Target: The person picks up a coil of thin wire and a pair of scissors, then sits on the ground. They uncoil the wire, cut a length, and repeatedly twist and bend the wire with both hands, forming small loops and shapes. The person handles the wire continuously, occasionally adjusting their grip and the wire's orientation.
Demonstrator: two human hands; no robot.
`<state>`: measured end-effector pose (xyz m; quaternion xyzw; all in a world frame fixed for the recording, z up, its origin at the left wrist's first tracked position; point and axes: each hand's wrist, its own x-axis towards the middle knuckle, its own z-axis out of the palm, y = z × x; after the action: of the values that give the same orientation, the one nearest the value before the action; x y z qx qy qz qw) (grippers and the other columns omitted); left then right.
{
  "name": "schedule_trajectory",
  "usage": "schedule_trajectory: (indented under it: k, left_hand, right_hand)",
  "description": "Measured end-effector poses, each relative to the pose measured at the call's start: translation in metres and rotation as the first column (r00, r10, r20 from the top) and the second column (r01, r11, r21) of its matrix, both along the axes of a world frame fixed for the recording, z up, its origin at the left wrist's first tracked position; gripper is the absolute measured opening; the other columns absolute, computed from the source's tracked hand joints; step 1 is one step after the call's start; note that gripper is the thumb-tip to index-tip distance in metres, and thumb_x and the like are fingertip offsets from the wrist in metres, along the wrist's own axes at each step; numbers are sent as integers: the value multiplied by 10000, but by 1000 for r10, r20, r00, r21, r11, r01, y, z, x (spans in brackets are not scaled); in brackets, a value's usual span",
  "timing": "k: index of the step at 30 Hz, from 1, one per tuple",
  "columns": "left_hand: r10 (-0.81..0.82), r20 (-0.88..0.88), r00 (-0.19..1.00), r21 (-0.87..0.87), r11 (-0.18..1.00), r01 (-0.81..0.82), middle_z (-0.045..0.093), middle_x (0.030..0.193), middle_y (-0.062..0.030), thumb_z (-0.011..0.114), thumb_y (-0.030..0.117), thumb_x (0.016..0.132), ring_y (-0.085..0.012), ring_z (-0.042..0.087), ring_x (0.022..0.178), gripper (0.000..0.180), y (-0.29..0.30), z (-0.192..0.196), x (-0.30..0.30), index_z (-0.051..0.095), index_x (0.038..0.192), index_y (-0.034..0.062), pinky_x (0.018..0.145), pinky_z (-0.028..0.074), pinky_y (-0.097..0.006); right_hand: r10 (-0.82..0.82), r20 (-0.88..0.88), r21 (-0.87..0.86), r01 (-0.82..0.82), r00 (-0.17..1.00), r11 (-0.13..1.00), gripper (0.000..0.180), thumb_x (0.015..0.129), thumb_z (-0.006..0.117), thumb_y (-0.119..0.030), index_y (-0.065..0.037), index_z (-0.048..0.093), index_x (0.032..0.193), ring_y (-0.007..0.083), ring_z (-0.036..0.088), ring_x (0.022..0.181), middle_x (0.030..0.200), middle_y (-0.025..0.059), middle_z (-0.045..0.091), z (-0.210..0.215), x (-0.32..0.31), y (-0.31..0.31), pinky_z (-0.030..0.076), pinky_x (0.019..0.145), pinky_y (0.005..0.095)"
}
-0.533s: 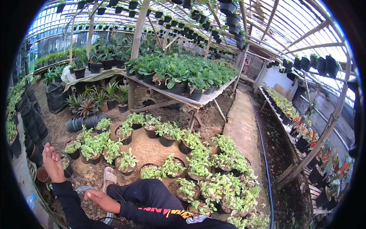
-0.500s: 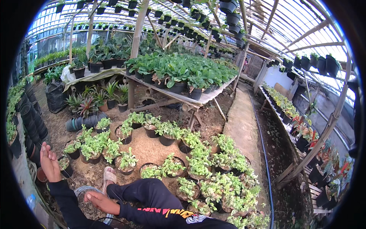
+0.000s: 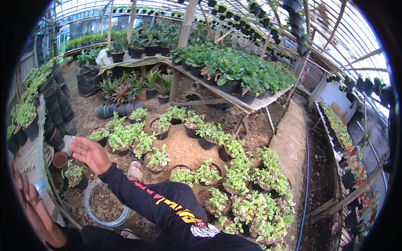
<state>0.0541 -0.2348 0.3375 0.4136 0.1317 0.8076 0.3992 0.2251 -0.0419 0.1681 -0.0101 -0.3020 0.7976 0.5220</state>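
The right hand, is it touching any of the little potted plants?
Apart. The head view shows the right hand open in the air, with bare ground showing between it and the nearest potted plant.

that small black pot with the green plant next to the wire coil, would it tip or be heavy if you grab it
The potted plant beside the wire coil probably lifts easily: the pot looks like thin plastic, though soil adds some weight. Its leafy top spreads wider than the pot, so a sideways push might tip it on the loose ground. The thin walls would likely flex when squeezed.

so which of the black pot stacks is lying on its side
The black pot stack on the soil below the bench plants: it lies flat, while the stacks along the left stand upright.
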Motion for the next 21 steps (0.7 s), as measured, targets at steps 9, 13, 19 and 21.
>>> schedule_trajectory:
  k: [9,13,19,21]
  left_hand:
    - [4,-53,999,-623,781,-37,696,1109,-183,391,201,1131,-282,720,1034,307,111,-174,33,539,1255,-38,860,615,-405]
    - [-284,-218,934,-671,738,68,707,1134,-227,384,157,1117,-295,726,1056,275,132,-149,71,545,1204,-49,889,595,-378]
    - [-593,-316,741,-709,666,231,698,891,-129,434,143,1098,-219,725,841,243,144,-157,71,594,1124,-38,750,591,-326]
    - [-602,-156,783,-727,607,322,653,809,-74,441,147,1098,-186,699,757,241,153,-162,64,592,1142,-36,695,588,-305]
  right_hand:
    - [-642,736,653,24,216,757,318,1104,465,-266,-25,636,989,109,488,579,683,9,550,29,27,-39,419,568,303]
    - [-25,971,53,-111,236,992,347,1049,438,-279,-39,555,827,218,489,465,653,94,554,-7,26,-62,360,443,372]
    - [580,619,-406,-416,529,813,443,1106,429,-487,-129,499,854,31,216,428,600,-79,310,3,66,-62,143,362,220]
    - [556,708,-387,-420,436,821,448,1111,420,-482,-125,492,850,33,239,439,609,-79,317,6,58,-60,173,376,223]
